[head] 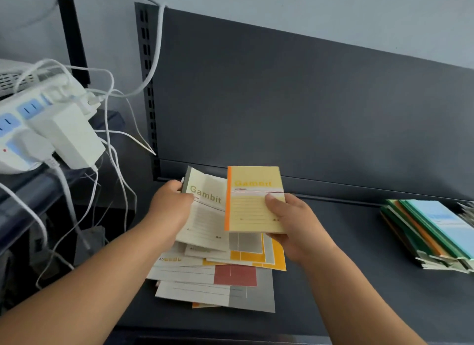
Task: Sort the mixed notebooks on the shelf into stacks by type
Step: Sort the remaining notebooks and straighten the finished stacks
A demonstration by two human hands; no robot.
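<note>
- Bare shelf [359, 242] lies open between the loose pile [218, 280] and the coloured stack [431, 234] near the right edge.
- Right hand [292, 221] pinches the yellow notebook [252, 206], thumb on its cover, above the pile.
- Left hand [170, 203] grips the grey-spined notebook [205, 216] at its spine edge, partly under the yellow one.

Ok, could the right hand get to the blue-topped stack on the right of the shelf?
Probably yes: only bare shelf lies between the right hand and the blue-topped stack, though it holds the yellow notebook.

Held notebooks two: cream notebook [207, 216], yellow notebook [252, 206]. Piles two: mixed pile [220, 280], tidy pile [436, 231].
</note>
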